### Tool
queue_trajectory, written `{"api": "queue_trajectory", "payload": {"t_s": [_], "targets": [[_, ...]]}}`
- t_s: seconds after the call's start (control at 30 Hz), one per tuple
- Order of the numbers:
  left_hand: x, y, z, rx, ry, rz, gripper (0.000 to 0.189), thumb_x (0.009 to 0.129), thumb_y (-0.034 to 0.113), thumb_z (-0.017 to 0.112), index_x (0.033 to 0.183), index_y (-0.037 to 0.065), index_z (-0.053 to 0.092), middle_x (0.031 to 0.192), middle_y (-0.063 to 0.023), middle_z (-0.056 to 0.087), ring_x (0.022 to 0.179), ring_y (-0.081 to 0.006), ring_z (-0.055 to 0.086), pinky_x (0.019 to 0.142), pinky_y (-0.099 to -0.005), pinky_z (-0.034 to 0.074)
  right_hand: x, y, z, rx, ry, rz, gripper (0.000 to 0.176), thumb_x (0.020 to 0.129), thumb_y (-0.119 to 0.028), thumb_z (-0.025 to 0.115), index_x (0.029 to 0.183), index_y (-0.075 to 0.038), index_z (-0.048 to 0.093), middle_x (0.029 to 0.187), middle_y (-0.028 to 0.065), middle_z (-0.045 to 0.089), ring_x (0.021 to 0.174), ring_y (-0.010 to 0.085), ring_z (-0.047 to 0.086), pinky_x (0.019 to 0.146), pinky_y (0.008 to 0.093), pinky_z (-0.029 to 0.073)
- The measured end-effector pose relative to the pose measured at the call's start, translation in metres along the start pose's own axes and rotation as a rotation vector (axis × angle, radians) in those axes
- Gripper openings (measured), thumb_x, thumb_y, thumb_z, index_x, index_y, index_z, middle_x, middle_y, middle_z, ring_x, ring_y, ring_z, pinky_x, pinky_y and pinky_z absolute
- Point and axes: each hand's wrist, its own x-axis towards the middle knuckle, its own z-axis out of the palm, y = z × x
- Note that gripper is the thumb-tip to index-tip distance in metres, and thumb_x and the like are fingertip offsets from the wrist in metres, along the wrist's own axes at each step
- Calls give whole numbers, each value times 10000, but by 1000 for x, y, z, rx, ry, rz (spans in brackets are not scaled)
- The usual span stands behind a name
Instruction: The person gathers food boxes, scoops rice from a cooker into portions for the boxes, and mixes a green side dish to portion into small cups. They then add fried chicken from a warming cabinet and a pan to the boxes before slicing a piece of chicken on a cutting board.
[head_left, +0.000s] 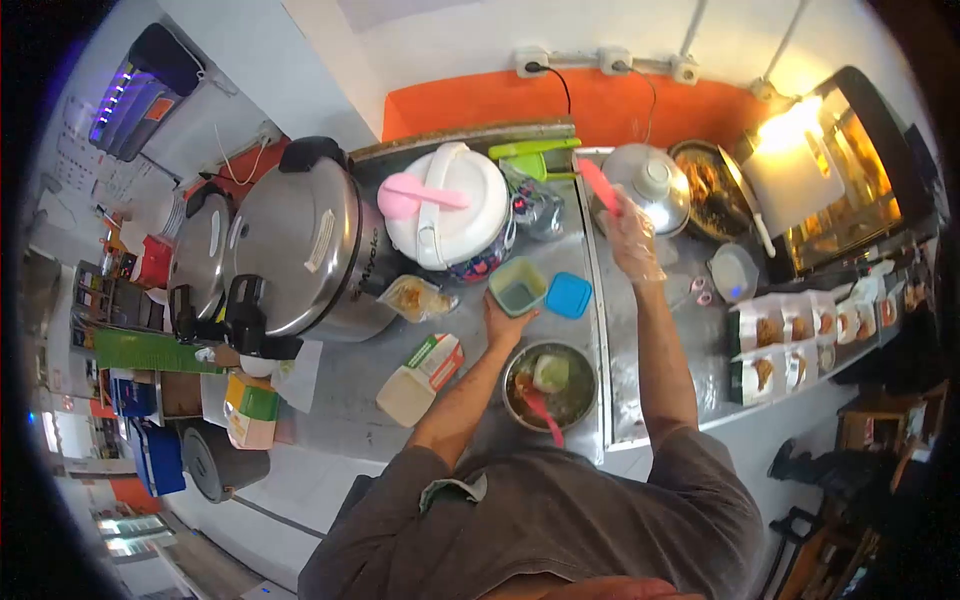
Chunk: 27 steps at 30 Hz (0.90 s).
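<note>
My left hand (507, 322) is closed on the side of a pale green square container (518, 286), held upright with its top uncovered. A blue square lid (568, 295) lies just right of it. In a clear plastic glove, my right hand (635, 240) grips a flat pink utensil (597, 184), whose exact kind I cannot make out. This hand is beside a domed metal lid (648, 185). Close to my body stands a metal bowl (510, 402) of liquid, with a small greenish container (551, 373) and a red-pink utensil (540, 408) in it.
Large steel cookers (290, 240) stand at left, beside a white-lidded container (450, 205) bearing a pink scoop (405, 196). A bag of food (415, 297) and an open carton (410, 392) lie nearby. At right are a dark pan (705, 180), lit display case (845, 180) and filled paper boxes (765, 335).
</note>
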Motion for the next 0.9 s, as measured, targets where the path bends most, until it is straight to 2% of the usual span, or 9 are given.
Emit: {"api": "queue_trajectory", "payload": {"t_s": [0.03,0.23,0.4,0.47,0.53,0.63,0.7,0.8,0.9], "targets": [[9,-18,9,-25,-7,-13,915,507,210,889,1244,33,377,1217,-187,483,1119,-353,488,944,-415,418,23,6,11,-60,-180,45,268,830,-196,586,1053,-56,633,904,199,644,892,369,607,755,440,470],[32,-19,42,83,30,-37,892,549,248,870,1264,45,377,1203,-182,483,1139,-349,449,975,-435,385,93,39,93,-66,-398,75,239,779,-254,643,892,-47,683,862,199,647,865,342,631,787,423,484],[39,15,52,60,31,-105,755,557,177,867,1194,46,483,1163,-157,525,1099,-335,498,953,-423,401,107,45,143,-13,-452,4,248,772,-272,646,839,-37,683,845,196,651,837,334,635,755,426,486],[40,3,58,84,14,-24,888,548,198,863,1273,36,376,1198,-191,481,1113,-383,465,955,-454,400,97,37,139,-90,-454,8,248,781,-273,638,843,-36,679,843,191,653,829,334,635,743,427,487],[29,0,53,125,33,-46,860,575,174,851,1279,38,378,1201,-174,483,1049,-342,513,899,-427,441,93,17,115,56,14,-80,211,800,-221,634,901,-45,691,784,171,658,748,319,638,684,414,486],[12,15,20,2,-33,-182,803,618,135,823,1285,48,385,1202,-151,485,978,-269,546,796,-378,479,57,-16,73,-36,234,-55,155,802,-216,648,760,-67,648,696,153,618,673,330,599,605,439,451],[-13,13,-11,-45,-52,-135,759,675,130,796,1310,61,387,1210,-104,500,967,-213,553,764,-336,471,15,-16,69,95,246,-243,95,764,-127,688,727,-64,627,632,136,586,613,316,570,556,429,425],[-52,3,-57,-14,8,-116,689,719,141,771,1295,68,399,1216,-83,505,969,-203,553,732,-324,463,-11,-45,62,203,-25,-258,96,736,-74,707,718,-66,613,601,115,574,592,315,565,556,426,431],[-82,-1,-90,81,-4,-64,619,729,159,757,1255,85,438,1173,-62,509,927,-182,547,699,-303,467,-1,-103,67,190,-198,-335,143,739,-97,693,849,-57,611,797,146,616,733,335,585,646,438,459]]}}
